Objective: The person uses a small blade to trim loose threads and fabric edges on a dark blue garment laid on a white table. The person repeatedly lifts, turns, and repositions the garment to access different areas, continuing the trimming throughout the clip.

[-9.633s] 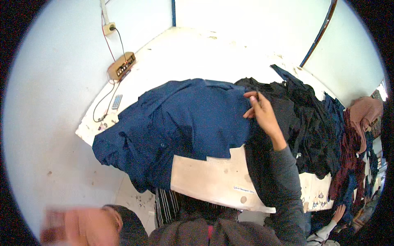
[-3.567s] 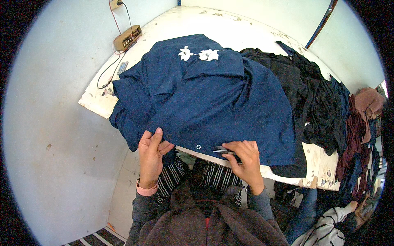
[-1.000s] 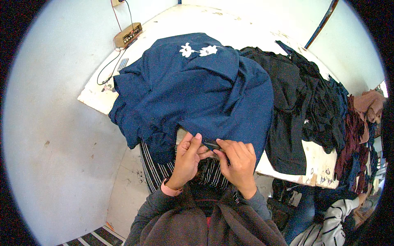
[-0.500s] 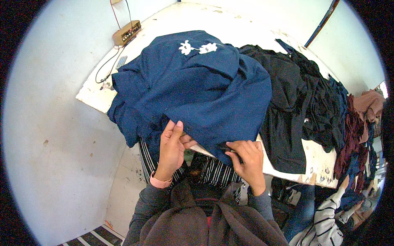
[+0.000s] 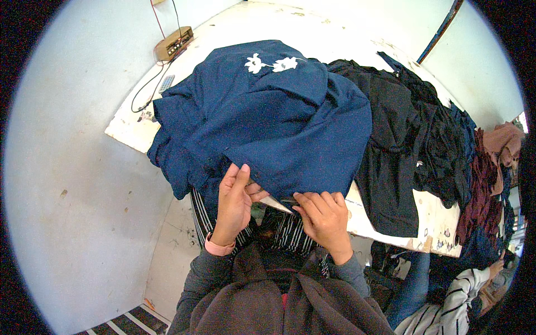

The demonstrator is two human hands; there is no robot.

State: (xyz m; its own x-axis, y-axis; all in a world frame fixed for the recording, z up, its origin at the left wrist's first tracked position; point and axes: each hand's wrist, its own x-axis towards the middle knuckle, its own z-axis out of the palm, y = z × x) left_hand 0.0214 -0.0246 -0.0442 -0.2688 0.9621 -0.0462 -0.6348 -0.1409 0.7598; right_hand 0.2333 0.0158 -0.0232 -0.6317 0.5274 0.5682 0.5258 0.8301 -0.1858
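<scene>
The person's 2 hands are apart at the near edge of a blue garment (image 5: 273, 125) heaped on the table (image 5: 371, 226); the left hand (image 5: 234, 201) pinches that edge; the right hand (image 5: 324, 218) grips a small dark tool (image 5: 288, 200); black garments (image 5: 391, 173) lie alongside, rightward.

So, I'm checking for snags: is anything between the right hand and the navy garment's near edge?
Nothing visible; the right hand sits at the near edge of the navy garment, gripping a small dark tool.
</scene>
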